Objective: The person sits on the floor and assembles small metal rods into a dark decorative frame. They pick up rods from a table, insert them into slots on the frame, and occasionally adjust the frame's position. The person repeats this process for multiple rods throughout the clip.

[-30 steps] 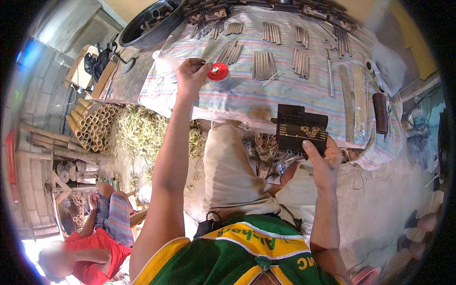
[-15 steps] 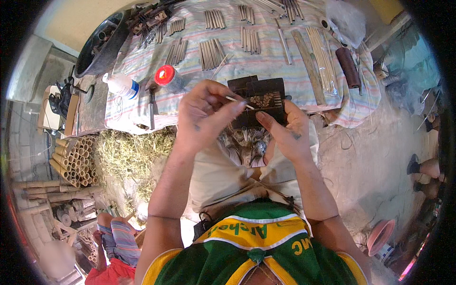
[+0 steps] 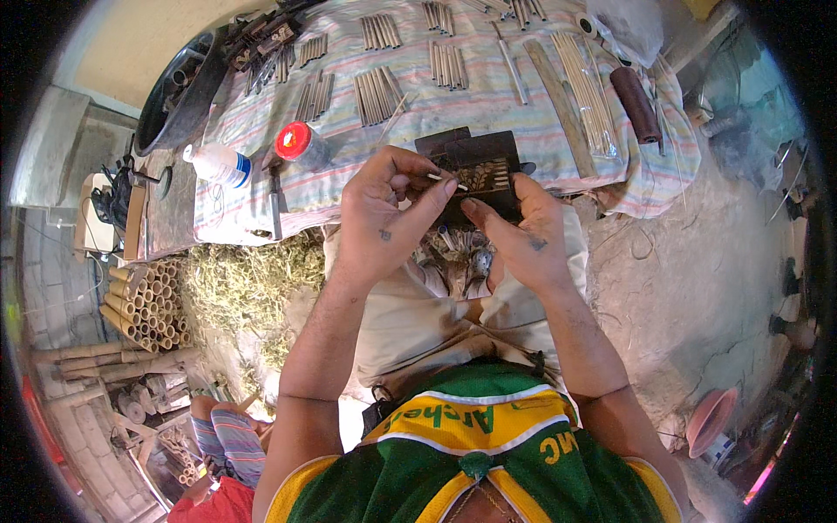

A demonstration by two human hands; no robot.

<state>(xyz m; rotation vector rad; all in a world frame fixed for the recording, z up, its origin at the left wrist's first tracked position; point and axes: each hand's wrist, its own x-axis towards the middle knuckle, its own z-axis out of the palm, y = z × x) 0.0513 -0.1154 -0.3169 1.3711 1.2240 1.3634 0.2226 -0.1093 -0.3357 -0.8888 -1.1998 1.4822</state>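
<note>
- The left hand (image 3: 384, 209) pinches a thin pale stick (image 3: 462, 186) between thumb and fingers.
- The right hand (image 3: 528, 235) grips a dark block (image 3: 479, 150), with its thumb on the near side and its fingers at the right end.
- The block is held up in front of the person, over the lap and by the near edge of the cloth (image 3: 488, 113). Its face has pale flowers and short pale lines on it.
- The stick's tip is at the block's face, near the pale marks. I cannot tell if it is touching or just above.
- The step in hand looks like small, careful work on the face of the block, with the right hand keeping the block steady and the left hand guiding the stick.
- The next move seems to call for a still block, a light pinch and good aim, since the spot is small. A slip could put the tip in the wrong place.
- A jar (image 3: 296, 142) with a red lid, a white bottle (image 3: 222, 166) and a hammer (image 3: 275, 196) are on the left of the cloth.
- Small bunches of tubes (image 3: 377, 98) lie past the block.
</note>
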